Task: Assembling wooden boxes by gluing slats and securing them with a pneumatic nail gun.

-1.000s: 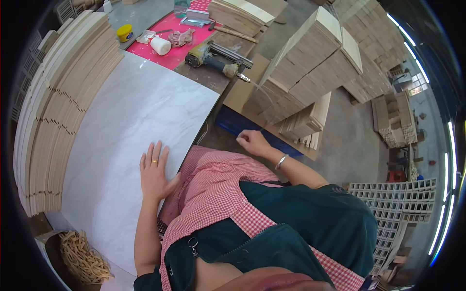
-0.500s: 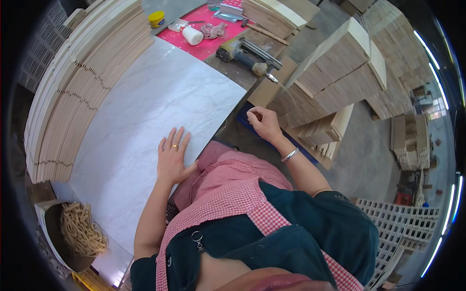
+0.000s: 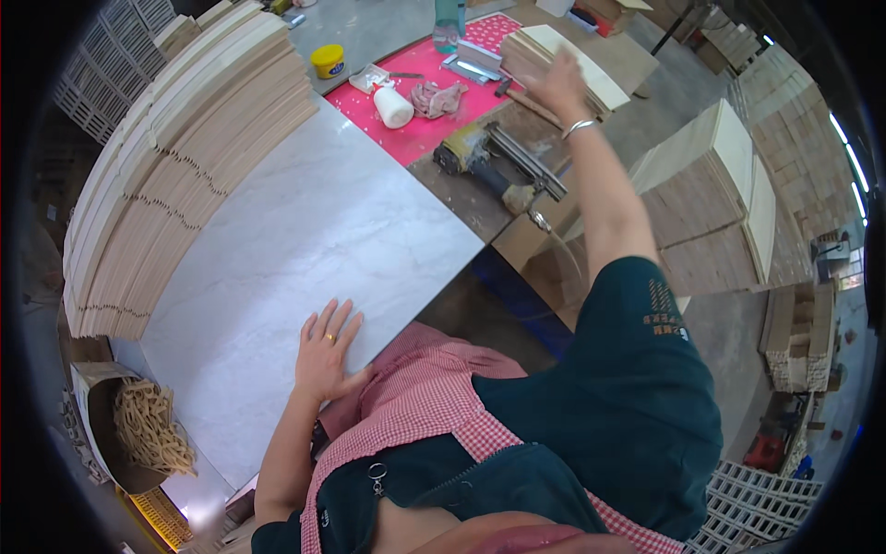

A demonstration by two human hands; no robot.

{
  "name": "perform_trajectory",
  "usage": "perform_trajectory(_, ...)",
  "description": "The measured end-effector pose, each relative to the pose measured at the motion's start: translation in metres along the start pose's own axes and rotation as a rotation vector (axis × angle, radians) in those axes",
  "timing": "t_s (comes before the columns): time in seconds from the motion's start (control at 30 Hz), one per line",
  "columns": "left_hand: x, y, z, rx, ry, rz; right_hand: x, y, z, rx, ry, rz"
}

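My left hand (image 3: 325,355) lies flat on the white marble-patterned tabletop (image 3: 305,222) near its front edge, fingers spread, a ring on one finger. Stretched far forward, my right hand (image 3: 558,88) is at the stack of pale thin wooden boards (image 3: 595,78) at the back. Its fingers are apart and somewhat blurred, with nothing visible in them; whether they touch the boards I cannot tell. Just below that hand is a hammer (image 3: 540,106). Nearer to me, a nail gun (image 3: 494,166) rests on the brown work surface.
Tall rows of wooden pieces (image 3: 198,166) line the table's left side. A box of tan strips (image 3: 152,429) stands at lower left. On the pink sheet (image 3: 355,106) are a white bottle (image 3: 393,108) and a rag (image 3: 438,99); a yellow tub (image 3: 328,62) is beside it. Board stacks (image 3: 701,203) rise at right.
My right hand has gone from a loosely curled pose near my body forward to the board stack, its fingers opening. My left hand stays on the tabletop. The view has shifted slightly.
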State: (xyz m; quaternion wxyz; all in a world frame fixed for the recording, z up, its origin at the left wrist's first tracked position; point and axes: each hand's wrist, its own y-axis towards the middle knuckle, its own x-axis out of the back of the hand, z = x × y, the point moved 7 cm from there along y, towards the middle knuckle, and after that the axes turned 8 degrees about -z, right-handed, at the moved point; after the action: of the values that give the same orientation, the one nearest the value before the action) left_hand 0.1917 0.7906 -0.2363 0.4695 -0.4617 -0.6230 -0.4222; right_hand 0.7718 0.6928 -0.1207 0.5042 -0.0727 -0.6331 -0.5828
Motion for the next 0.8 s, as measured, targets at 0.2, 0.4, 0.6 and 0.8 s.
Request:
perform_trajectory(0.2,0.001,0.004,0.004,0.003,-0.044,0.019,-0.042,0.073,-0.115,-0.176,-0.206,0.373)
perform_trajectory(0.4,-0.006,0.004,0.009,0.009,-0.055,0.055,-0.061,0.073,-0.122,-0.193,-0.266,0.637)
perform_trajectory(0.6,-0.007,0.000,0.011,0.014,-0.068,0.057,-0.058,0.069,-0.116,-0.292,-0.215,0.763)
perform_trajectory(0.8,-0.009,-0.005,0.008,-0.006,-0.081,0.054,-0.088,0.057,-0.145,-0.207,-0.161,0.498)
